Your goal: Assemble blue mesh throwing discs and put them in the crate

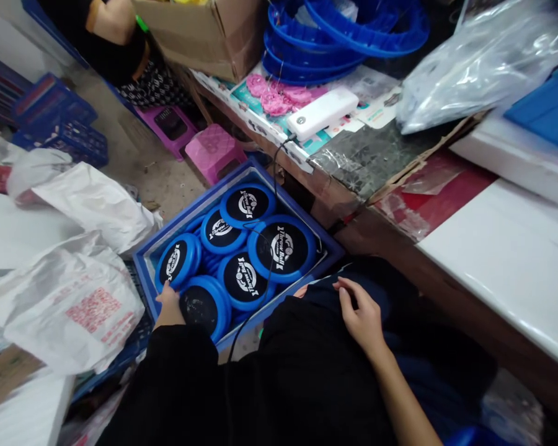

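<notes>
Several blue discs with black "Throw Ball" faces lie stacked in a blue crate [144,266] in front of me. At the crate's near-left side, my left hand [168,302] grips the lower rim of the leftmost disc [179,259], which is tilted; part of my fingers is hidden. Beside that hand lies a disc with a plain dark face [199,310]. My right hand [361,313] hovers over my lap to the right of the crate, its fingers loosely curled, with nothing seen in it. The nearest disc to it is the large right one [283,249].
A thin black cable [275,167] runs from a white device [323,113] on the workbench down across the crate. Blue rings [316,59], pink pieces [279,94] and a cardboard box [204,37] sit on the bench. White bags [74,297] lie left. Another person sits beyond purple stools [214,152].
</notes>
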`<state>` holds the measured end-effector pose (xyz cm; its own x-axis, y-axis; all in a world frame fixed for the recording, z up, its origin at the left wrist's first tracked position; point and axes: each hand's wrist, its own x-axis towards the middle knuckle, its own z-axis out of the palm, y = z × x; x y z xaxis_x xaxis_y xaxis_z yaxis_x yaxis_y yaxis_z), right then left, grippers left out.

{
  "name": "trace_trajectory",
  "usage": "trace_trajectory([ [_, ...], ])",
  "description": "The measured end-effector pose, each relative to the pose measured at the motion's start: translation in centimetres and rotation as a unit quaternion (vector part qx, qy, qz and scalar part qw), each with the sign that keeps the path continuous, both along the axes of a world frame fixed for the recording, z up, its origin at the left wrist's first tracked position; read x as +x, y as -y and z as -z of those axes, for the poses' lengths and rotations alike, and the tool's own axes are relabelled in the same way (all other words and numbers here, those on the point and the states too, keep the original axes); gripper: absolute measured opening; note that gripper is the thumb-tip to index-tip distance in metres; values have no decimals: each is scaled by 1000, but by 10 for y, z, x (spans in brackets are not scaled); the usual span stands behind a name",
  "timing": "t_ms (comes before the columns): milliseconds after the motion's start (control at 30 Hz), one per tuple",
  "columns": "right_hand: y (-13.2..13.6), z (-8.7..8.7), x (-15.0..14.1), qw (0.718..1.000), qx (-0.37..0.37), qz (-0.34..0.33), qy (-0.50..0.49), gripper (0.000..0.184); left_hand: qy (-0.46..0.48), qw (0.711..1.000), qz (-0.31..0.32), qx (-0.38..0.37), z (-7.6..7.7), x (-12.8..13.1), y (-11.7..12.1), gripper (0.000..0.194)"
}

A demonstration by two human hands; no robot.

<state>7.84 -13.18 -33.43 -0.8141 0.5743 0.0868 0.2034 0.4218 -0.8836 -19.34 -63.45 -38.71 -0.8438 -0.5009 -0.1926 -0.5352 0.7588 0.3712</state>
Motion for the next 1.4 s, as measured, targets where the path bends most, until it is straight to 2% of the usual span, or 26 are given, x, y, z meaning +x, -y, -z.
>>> trace_trajectory([
  [67, 0, -2, -2, 1000, 16, 0, -1, 27, 7, 998, -39, -45, 8, 3, -1, 45],
  [133, 0, -2, -5, 999, 32, -7, -1, 26, 15, 996, -49, -77, 19, 8, -5, 47],
  [233, 1, 1, -7, 997, 61, -38, -4, 25, 41, 995, -12, -87, 36, 19, -17, 52],
  [333, 0, 3, -6, 995, 81, -62, -3, 26, 76, 994, 12, -82, 45, 27, -26, 60],
  [467, -2, 3, -4, 995, 80, -66, -4, 26, 116, 991, 16, -66, 36, 27, -26, 70],
  [600, -4, 3, -2, 994, 73, -78, -12, 25, 128, 990, 2, -58, 13, 19, -24, 58],
  [700, -6, 5, -1, 994, 62, -87, -18, 25, 105, 993, -7, -48, -2, 12, -37, 50],
  [800, -8, 6, 0, 994, 48, -85, -42, 24, 47, 999, 22, -16, -8, 19, -81, 51],
  [867, -9, 5, -1, 994, 36, -85, -52, 24, 4, 997, 73, 30, -6, 38, -128, 47],
  [967, -9, 3, -5, 994, 21, -91, -58, 25, -48, 980, 151, 118, 3, 80, -202, 42],
  [1033, -8, 1, -7, 993, 21, -94, -66, 27, -82, 966, 178, 170, 5, 97, -240, 35],
  [1067, -9, 0, -8, 993, 22, -95, -72, 28, -101, 960, 177, 190, 2, 97, -254, 34],
  [1133, -9, -2, -8, 992, 19, -97, -82, 30, -146, 951, 161, 219, -15, 76, -277, 36],
  [1167, -9, -3, -7, 991, 14, -98, -85, 30, -171, 945, 156, 230, -30, 56, -287, 38],
  [1267, -10, -3, -3, 992, -4, -91, -88, 30, -259, 918, 179, 242, -96, -24, -321, 40],
  [1333, -10, 0, -3, 993, -13, -83, -87, 29, -301, 886, 262, 238, -145, -75, -355, 34],
  [1367, -10, 1, -3, 993, -17, -80, -85, 29, -313, 855, 370, 184, -166, -96, -377, 33],
  [1400, -10, 3, -3, 993, -21, -79, -82, 29, -309, 832, 431, 162, -185, -113, -400, 32],
])
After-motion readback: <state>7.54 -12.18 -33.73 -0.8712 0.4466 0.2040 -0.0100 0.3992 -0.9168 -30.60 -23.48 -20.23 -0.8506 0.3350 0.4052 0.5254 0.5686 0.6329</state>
